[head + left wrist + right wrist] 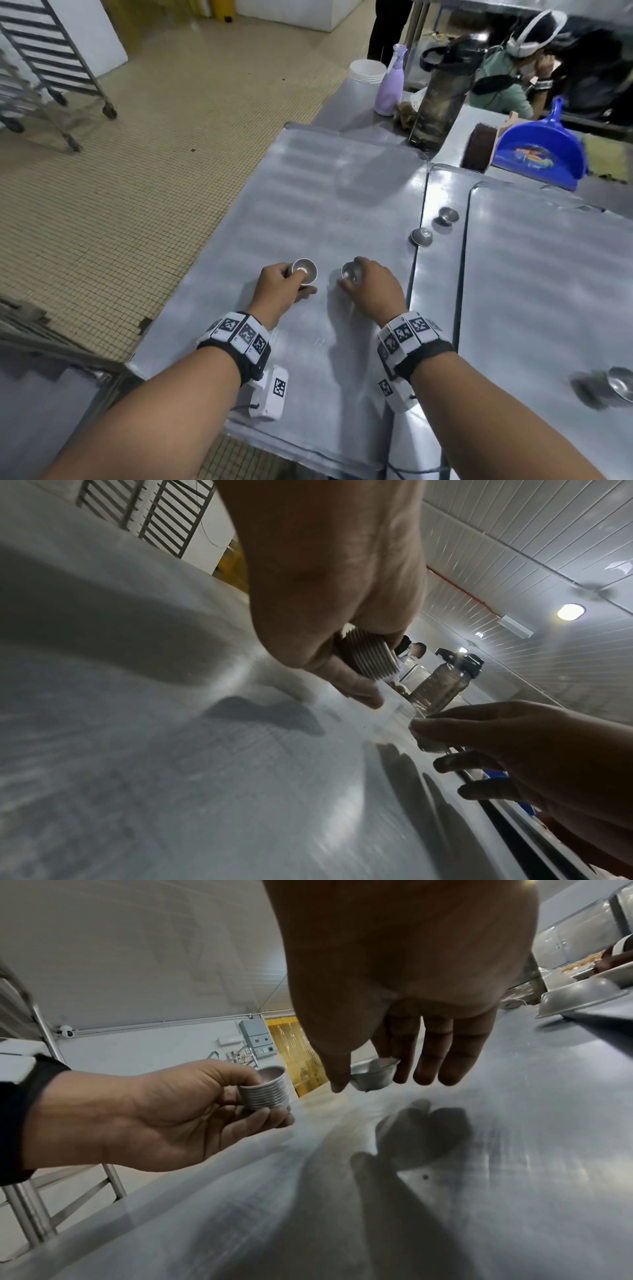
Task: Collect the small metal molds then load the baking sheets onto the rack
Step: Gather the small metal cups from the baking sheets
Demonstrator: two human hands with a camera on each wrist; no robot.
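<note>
My left hand grips a nested stack of small metal molds just above the near baking sheet; the stack's ribbed side shows in the right wrist view and in the left wrist view. A hand's width to its right, my right hand pinches a single mold by its rim between thumb and fingers, slightly lifted off the sheet. Two more molds lie near the seam between sheets. Another mold sits at the right edge.
A second baking sheet lies to the right. Behind the sheets stand a dark bottle, a lilac spray bottle, a white cup and a blue dustpan. A wheeled rack stands on the tiled floor at left. A seated person is beyond the table.
</note>
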